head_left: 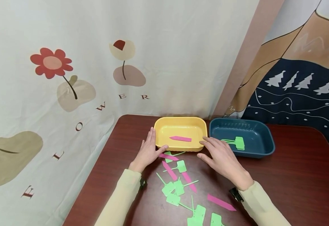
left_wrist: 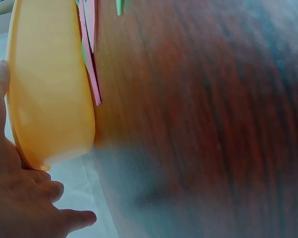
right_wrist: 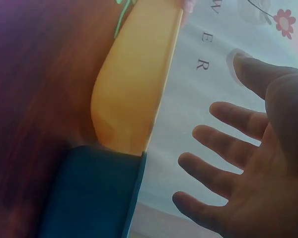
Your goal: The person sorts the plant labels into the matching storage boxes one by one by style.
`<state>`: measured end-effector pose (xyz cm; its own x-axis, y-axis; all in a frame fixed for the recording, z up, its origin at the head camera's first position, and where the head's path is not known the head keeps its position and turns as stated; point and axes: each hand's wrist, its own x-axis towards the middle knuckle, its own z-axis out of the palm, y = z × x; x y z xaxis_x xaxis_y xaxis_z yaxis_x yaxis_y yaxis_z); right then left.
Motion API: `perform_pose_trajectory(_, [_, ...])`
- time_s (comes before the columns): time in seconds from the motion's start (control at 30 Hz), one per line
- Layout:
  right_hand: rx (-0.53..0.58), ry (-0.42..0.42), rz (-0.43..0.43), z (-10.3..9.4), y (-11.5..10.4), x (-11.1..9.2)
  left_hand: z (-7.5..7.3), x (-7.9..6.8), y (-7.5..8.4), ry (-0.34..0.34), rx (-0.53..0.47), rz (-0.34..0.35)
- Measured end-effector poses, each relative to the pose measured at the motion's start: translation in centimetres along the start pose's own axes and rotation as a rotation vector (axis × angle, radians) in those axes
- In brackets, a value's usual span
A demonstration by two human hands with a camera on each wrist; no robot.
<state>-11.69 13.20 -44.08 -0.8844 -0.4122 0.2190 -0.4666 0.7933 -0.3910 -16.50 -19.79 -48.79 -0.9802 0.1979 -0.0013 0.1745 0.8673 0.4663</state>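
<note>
A yellow tray (head_left: 180, 146) stands near the back edge of the table, with one pink pointed plant label (head_left: 180, 138) inside. My left hand (head_left: 148, 151) lies at its left end, fingers straight along the side and thumb by the front corner. In the left wrist view, the fingers of the left hand (left_wrist: 20, 193) touch the tray's rim. My right hand (head_left: 223, 157) hovers by the tray's right end with fingers spread, holding nothing. The right wrist view shows the right hand (right_wrist: 248, 158) apart from the trays.
Right of the yellow tray stands a dark blue tray (head_left: 259, 141) holding green T-shaped plant labels (head_left: 239, 143). In front, several green labels (head_left: 173, 199) and pink labels (head_left: 221, 202) lie scattered on the brown table (head_left: 294, 175). A printed curtain (head_left: 167, 56) hangs behind.
</note>
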Motion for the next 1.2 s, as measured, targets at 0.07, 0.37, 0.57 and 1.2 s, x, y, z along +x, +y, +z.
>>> perform_pose_trajectory(0.07, [-0.002,-0.017,0.004,0.0,0.1,-0.6,0.1,0.0,-0.1,0.004,0.006,0.0])
perform_pose_trajectory(0.37, [-0.043,-0.036,-0.007,-0.3,0.6,-3.8,0.1,0.0,-0.2,0.009,0.001,-0.005])
perform_pose_trajectory(0.57, [-0.044,-0.065,0.033,-0.6,0.9,-5.6,0.0,-0.1,-0.1,0.007,-0.009,-0.009])
perform_pose_trajectory(1.2, [0.001,-0.254,0.044,0.3,1.1,-8.3,0.1,0.1,-0.1,0.011,-0.012,0.004])
